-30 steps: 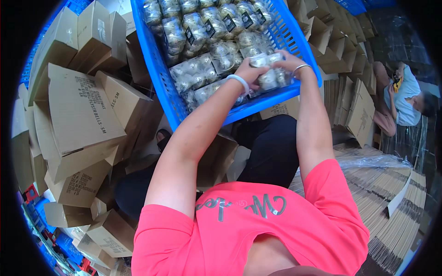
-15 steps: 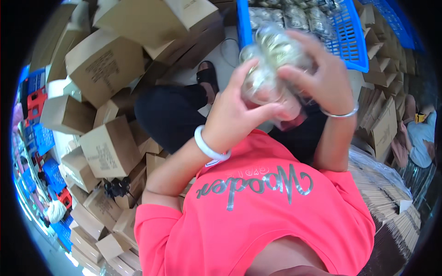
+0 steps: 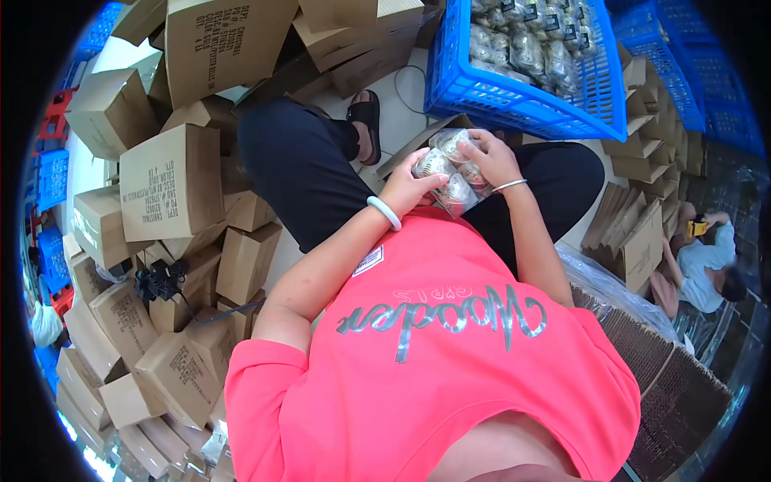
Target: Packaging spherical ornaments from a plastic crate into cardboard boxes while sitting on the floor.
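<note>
Currently I hold one clear plastic packet (image 3: pixel 450 173) of round, silvery-brown items in both hands, raised over my lap, just short of the near wall of the blue crate (image 3: pixel 522 100). My left hand (image 3: pixel 409 189) supports the packet from the near side, fingers curled against it; my right hand (image 3: pixel 490 157) grips its far end from above, fingers closed on the film. I judge the work to be at an early-to-middle stage: one packet is out of the crate, while many similar packets (image 3: pixel 530 44) remain stacked inside it. The packet is transparent and crinkled, showing several rounded pieces pressed together; I cannot tell whether it is sealed. Brown cartons (image 3: pixel 173 181) lie piled on the floor at my left.
</note>
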The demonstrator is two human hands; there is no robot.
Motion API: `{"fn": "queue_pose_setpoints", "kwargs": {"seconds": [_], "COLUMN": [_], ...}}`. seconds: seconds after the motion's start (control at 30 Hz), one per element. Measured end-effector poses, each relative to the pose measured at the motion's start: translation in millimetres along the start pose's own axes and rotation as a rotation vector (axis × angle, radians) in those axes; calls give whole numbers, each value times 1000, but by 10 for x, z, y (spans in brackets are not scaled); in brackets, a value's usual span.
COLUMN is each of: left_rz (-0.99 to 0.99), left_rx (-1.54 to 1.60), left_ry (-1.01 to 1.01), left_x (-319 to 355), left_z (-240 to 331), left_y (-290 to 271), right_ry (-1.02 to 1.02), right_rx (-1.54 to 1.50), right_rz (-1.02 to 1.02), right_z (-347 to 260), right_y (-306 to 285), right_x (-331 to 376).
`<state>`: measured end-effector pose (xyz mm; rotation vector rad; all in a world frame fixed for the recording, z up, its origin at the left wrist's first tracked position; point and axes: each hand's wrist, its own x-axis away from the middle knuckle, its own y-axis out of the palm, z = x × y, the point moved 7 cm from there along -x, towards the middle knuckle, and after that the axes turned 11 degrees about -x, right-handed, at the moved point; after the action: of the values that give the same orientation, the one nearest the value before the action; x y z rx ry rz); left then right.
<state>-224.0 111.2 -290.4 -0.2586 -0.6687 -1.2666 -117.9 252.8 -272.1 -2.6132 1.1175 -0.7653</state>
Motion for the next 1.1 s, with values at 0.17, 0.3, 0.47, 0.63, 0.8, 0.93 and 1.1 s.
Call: {"fn": "queue_pose_setpoints", "kwargs": {"seconds": [0.17, 0.3, 0.47, 0.63, 0.8, 0.93, 1.1], "left_rz": [22, 67, 138, 226, 209, 126, 124], "left_rx": [53, 19, -254, -558, -831, -509, -361], "left_ry": [-9, -137, -190, -217, -37, -150, -220], "left_x": [-80, -329, -670, -574, -659, -496, -628], "left_z": [-6, 137, -13, -235, -352, -467, -720], "left_y": [-164, -417, -603, -557, -409, -240, -326], "right_ry": [-31, -8, 20, 37, 34, 171, 71], "right_rx": [63, 56, -271, 3, 144, 145, 386], "right_rz": [31, -41, -205, -101, -133, -156, -58], "right_z": [1, 13, 427, 945, 1075, 878, 819], "right_y": [90, 79, 488, 663, 644, 636, 729], "right_x": [-156, -545, -846, -848, -831, -694, -699]}}
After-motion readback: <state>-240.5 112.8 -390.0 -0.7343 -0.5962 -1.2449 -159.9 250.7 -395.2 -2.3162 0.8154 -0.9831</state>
